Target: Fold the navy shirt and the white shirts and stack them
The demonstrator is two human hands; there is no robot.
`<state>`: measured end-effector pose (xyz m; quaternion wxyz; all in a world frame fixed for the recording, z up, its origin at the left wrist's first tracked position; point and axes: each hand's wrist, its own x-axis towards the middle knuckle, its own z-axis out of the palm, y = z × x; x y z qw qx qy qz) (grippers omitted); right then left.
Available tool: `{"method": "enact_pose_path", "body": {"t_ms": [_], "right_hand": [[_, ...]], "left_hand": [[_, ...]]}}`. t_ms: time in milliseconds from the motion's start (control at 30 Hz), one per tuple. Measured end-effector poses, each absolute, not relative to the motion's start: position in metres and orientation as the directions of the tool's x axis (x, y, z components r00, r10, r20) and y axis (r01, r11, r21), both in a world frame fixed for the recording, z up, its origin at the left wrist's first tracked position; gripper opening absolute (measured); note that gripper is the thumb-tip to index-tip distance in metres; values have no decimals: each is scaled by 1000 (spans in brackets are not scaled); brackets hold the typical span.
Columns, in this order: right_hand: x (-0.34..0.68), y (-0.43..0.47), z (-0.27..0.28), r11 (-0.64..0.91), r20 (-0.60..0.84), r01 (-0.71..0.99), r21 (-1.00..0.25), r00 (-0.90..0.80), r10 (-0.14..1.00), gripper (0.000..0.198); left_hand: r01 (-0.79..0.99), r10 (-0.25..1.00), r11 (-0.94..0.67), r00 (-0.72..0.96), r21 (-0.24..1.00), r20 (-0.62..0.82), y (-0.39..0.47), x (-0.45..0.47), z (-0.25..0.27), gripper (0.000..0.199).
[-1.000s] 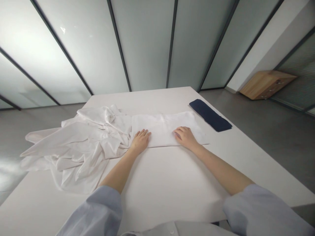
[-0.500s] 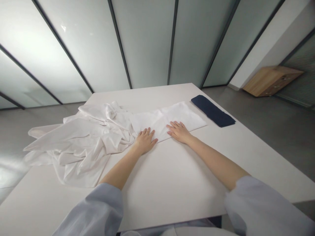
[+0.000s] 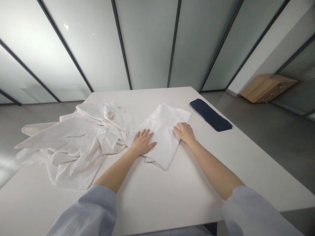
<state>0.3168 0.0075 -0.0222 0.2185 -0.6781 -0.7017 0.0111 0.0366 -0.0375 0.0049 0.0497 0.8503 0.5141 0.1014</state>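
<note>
The folded white cloth (image 3: pixel 161 131) lies skewed on the middle of the white table (image 3: pixel 182 190), 1 corner pointing toward the table's near edge. The left hand (image 3: pixel 143 142) rests palm down on the cloth's left side, over the table's middle, fingers spread wide. The right hand (image 3: pixel 185 133) touches the cloth's right side, also over the table's middle, fingers bent; whether they pinch the fabric, I cannot tell. A crumpled heap of white fabric (image 3: pixel 83 137) covers the table's left part and overhangs its left edge. A folded navy cloth (image 3: pixel 210 114) lies along the table's right edge. A frosted glass partition (image 3: pixel 147 46) stands beyond the table's far edge, and a wooden drawer cabinet (image 3: pixel 262 88) sits past its far right corner. 2 grey-blue sleeves (image 3: pixel 93 209) reach in over the table's near edge.
</note>
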Motion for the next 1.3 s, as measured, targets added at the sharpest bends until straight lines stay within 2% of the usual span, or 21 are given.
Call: {"method": "enact_pose_path", "body": {"t_ms": [100,167,333,467,600,700,767,867,967,1133,1300], "right_hand": [[311,13,-29,257,305,924,-284,-167,938,41],[310,16,-30,283,324,921,-268,-190,927,43],[311,12,-20,87,353,957,-275,17,935,45],[305,4,-10,-40,284,968,-247,112,952,46],[302,3,-8,2,209,970,-243,50,977,42],[304,7,-10,61,200,951,-304,2,980,42],[305,9,-9,19,189,946,-323,45,981,42],[306,9,-7,-105,162,955,-276,154,975,41],[303,8,-4,-139,150,960,-244,179,972,39],[299,9,-7,-98,206,951,-292,163,965,31],[298,14,-12,-92,202,878,-470,208,957,24]], "left_hand": [[893,905,-423,423,151,34,-44,42,6,64],[915,922,-384,387,121,4,-49,48,11,66],[958,951,-273,282,87,-129,-54,61,26,68],[965,957,-258,262,48,-125,-58,66,31,66],[940,931,-339,339,26,-136,-68,68,43,62],[907,890,-411,420,87,-177,-65,62,52,60],[914,909,-382,399,140,-121,-52,51,52,57],[970,981,-189,181,152,65,-27,30,40,55],[991,995,-59,48,121,93,-7,11,19,61],[969,989,-148,145,195,30,2,3,-1,65],[935,979,-202,193,291,59,6,7,0,53]]}}
